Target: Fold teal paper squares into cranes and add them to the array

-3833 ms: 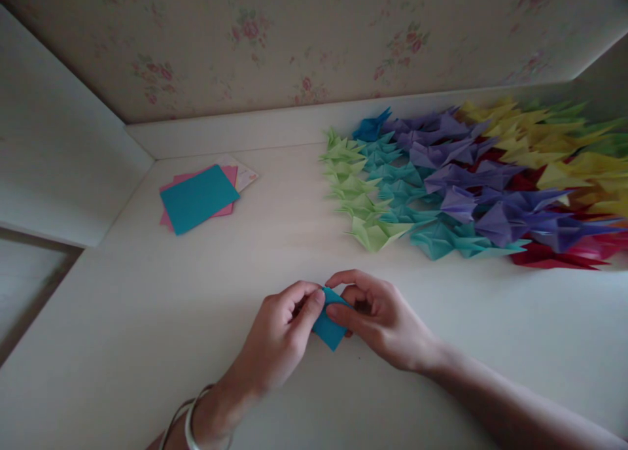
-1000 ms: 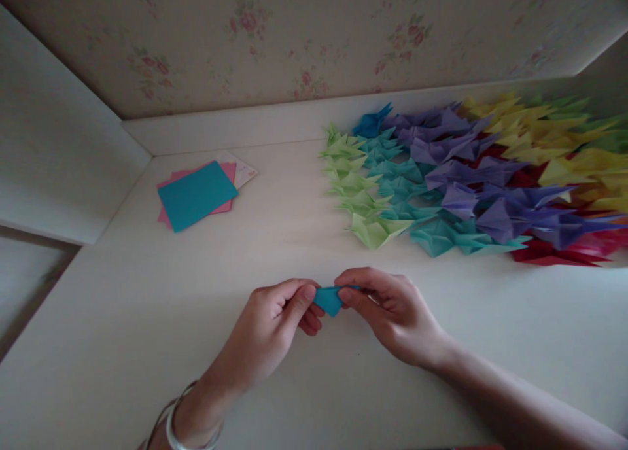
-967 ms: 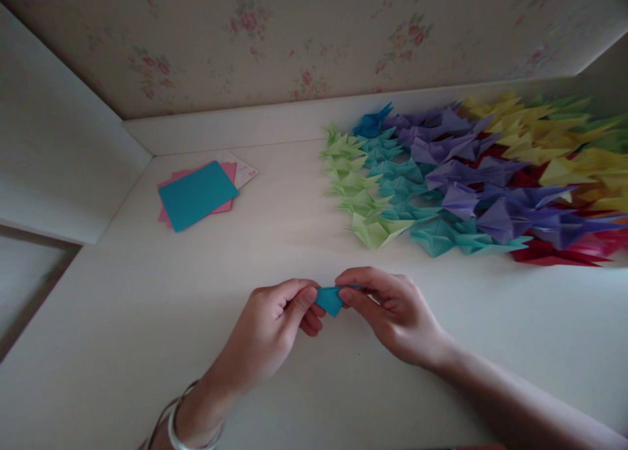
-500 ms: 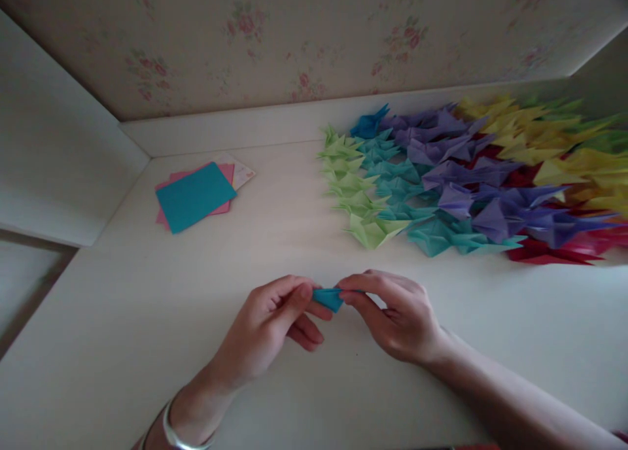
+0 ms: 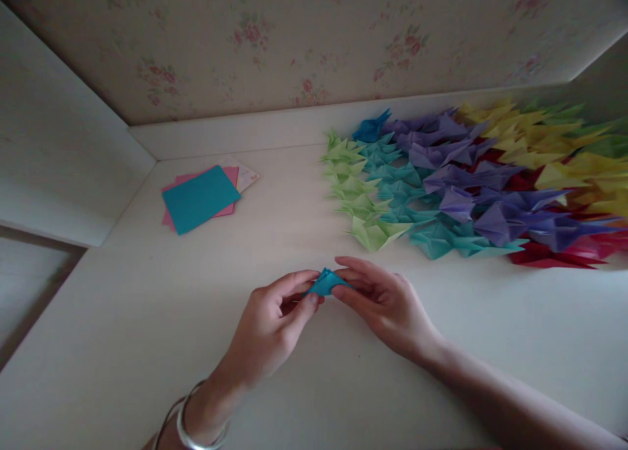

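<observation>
Origami paper (image 5: 326, 284), blue, folded; left hand (image 5: 271, 326) and right hand (image 5: 385, 304) both pinch it in their fingers. Paper cranes (image 5: 457, 203) sit beyond.

A small piece of bright blue paper (image 5: 326, 282) sits between the person's 2 hands, pinched by the left hand (image 5: 272, 329) at its left corner and by the right hand (image 5: 387, 309) at its right. It is folded into a compact, roughly triangular shape with layered edges at the peak. That peak points away from the person, between the 2 hands; the wider side faces the thumbs (image 5: 308, 305), which partly cover both corners.
</observation>
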Motion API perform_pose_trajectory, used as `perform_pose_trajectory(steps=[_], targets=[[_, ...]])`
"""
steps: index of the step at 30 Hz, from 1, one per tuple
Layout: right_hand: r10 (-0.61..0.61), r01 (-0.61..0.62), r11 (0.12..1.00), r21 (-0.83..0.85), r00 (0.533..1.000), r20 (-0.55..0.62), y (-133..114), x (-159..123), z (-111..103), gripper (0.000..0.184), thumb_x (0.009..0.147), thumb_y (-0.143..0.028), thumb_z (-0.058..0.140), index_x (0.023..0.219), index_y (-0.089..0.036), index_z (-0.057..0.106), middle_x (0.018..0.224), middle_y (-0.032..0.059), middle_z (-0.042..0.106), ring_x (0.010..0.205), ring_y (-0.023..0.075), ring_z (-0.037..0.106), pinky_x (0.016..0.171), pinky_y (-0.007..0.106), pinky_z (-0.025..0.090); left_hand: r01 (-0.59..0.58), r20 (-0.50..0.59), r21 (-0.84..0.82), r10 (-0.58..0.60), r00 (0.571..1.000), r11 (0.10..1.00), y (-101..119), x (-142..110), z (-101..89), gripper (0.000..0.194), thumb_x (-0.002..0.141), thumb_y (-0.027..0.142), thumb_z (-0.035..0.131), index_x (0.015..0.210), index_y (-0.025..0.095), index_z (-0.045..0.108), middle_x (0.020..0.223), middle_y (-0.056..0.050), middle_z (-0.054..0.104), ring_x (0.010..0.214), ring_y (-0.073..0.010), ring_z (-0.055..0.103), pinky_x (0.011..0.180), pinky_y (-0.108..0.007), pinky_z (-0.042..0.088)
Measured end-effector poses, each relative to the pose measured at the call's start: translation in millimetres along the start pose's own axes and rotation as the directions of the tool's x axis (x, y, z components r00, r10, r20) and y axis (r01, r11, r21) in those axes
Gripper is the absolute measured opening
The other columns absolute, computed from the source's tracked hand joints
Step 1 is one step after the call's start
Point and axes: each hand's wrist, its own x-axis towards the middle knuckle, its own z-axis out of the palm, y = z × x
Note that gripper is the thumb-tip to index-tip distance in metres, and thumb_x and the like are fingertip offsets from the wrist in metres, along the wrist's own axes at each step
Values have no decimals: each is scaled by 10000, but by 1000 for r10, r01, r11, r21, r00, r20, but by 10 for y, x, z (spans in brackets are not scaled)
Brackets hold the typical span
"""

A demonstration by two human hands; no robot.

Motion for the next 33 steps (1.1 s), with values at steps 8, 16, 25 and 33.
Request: perform_pose_trajectory(steps=[8,16,25,33], targets=[[84,-90,993,77,993,77,-23,-1,58,155,841,-301,711,961,-206,737,874,40,787,822,217,751,730,295,598,-205,3,357,219,976,911,-88,11,72,204,961,270,534,930,193,721,727,-19,696,630,-151,628,619,-228,471],[19,18,989,-145,967,253,-159,-7,19,328,969,-335,537,747,-157,698,640,2,653,589,118,608,563,204,458,-279,-8,394,307,952,876,-66,-25,89,163,950,221,534,923,191,692,750,-38,696,638,-158,620,597,-230,464],[-99,168,949,-267,962,253,-165,-29,11,303,979,-251,490,731,-166,643,629,7,593,560,120,530,544,232,393,-222,54,462,223,973,858,-101,-42,143,138,991,294,463,1042,228,573,786,-18,710,677,-181,673,616,-250,457],[170,-202,979,23,876,452,-171,-15,4,264,974,-367,523,919,-148,659,778,51,714,710,154,691,658,253,557,-273,151,382,232,961,883,-56,-73,122,180,1012,235,404,883,229,530,645,33,577,562,-129,548,565,-224,397]])
